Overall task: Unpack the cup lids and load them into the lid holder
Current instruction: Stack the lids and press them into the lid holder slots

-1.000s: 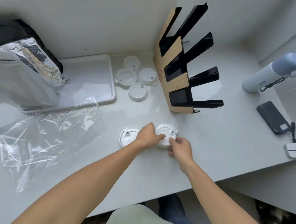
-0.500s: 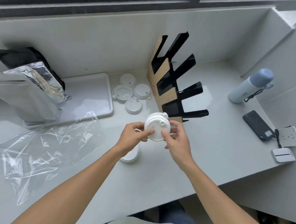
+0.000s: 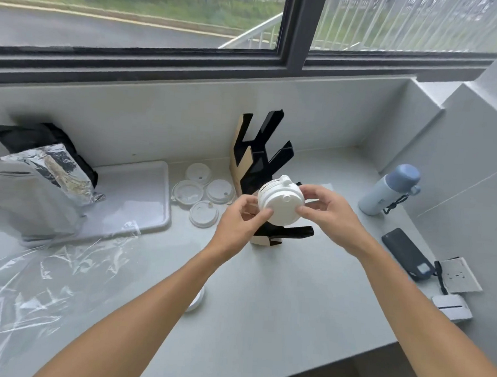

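A small stack of white cup lids [image 3: 281, 204] is held up in the air between both hands, right in front of the black and cardboard lid holder [image 3: 257, 160]. My left hand [image 3: 240, 219] pinches the stack's left edge and my right hand [image 3: 329, 212] grips its right edge. Several loose white lids [image 3: 202, 213] lie flat on the counter left of the holder. Another lid [image 3: 197, 299] peeks out from under my left forearm. The holder's lower arms are partly hidden behind the stack.
Crumpled clear plastic wrap [image 3: 35, 286] covers the counter at left. A white tray [image 3: 143, 200] and a silver foil bag [image 3: 31, 188] sit at back left. A blue bottle [image 3: 388, 190], a black phone [image 3: 407, 257] and a white socket [image 3: 458, 274] lie at right.
Both hands lifted the lid stack off the counter and carried it up and away toward the holder. The view tilted up, bringing the window into sight.
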